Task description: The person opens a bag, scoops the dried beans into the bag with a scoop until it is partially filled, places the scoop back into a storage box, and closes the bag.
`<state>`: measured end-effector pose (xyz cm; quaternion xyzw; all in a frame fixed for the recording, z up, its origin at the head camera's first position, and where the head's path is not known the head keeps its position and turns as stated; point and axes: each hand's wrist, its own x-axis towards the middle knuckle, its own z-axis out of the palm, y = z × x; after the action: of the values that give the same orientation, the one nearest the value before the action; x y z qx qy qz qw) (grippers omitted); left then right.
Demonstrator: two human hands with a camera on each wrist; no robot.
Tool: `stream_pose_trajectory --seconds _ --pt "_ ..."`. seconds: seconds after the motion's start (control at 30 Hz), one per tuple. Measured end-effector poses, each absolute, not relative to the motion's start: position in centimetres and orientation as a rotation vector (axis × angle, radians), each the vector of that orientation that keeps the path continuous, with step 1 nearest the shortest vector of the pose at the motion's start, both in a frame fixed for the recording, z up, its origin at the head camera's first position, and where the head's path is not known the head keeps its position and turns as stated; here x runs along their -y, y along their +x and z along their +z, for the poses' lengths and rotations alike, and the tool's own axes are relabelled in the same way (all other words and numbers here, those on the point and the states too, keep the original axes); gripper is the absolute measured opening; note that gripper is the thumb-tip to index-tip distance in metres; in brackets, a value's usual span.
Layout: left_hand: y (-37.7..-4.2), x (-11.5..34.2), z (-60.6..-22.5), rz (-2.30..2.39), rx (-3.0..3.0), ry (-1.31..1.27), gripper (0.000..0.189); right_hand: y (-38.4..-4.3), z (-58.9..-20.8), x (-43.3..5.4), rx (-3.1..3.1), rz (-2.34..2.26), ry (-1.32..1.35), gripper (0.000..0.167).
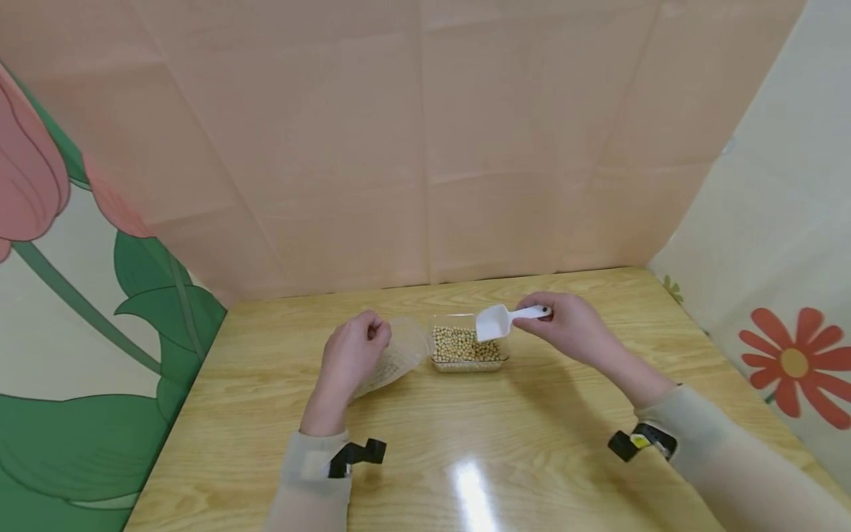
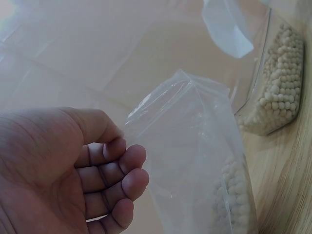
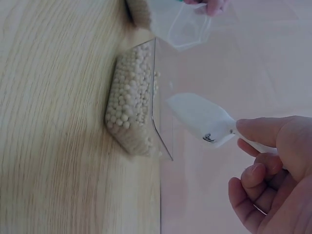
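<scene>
My left hand (image 1: 352,351) pinches the upper edge of a clear plastic bag (image 2: 195,126) between thumb and forefinger. Soybeans (image 2: 236,195) lie low in the bag. Beside it on the table stands a clear rectangular container (image 1: 468,366), filled partway with soybeans (image 1: 459,343). In my right hand (image 1: 565,325) is a small white scoop (image 1: 492,323), gripped by its handle with thumb and fingers. The scoop's blade hangs over the container's right part, tilted toward the left, and no beans show in it in the right wrist view.
The wooden table (image 1: 412,458) ends at a pink sheet (image 1: 425,148) hung behind it. Walls with painted flowers stand at the left and right sides. Each sleeve carries a black wrist mount (image 1: 359,454).
</scene>
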<state>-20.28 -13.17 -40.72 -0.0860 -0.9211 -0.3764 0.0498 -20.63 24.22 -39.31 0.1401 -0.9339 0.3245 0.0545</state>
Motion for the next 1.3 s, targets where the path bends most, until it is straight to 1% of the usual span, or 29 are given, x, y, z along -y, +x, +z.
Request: stream_pose_trajectory --seconds 0.4,0.73,1.13,1.3 --pt "-20.3 13.1 -40.7 -1.14 2.819 -0.258 0.02 -21.4 -39.3 -24.2 2.932 0.819 0.47 0.017" --pt "-20.3 13.0 -40.7 -1.13 2.819 -0.262 0.019 -21.8 -38.9 -23.2 2.968 0.684 0.51 0.019" --pt "-20.4 13.0 -40.7 -1.139 2.816 -0.26 0.019 -22.1 -39.8 -22.4 3.015 0.713 0.524 0.018" --pt "-20.4 13.0 -40.7 -1.135 2.818 -0.258 0.019 -22.3 -40.4 -22.4 3.023 0.792 0.51 0.017"
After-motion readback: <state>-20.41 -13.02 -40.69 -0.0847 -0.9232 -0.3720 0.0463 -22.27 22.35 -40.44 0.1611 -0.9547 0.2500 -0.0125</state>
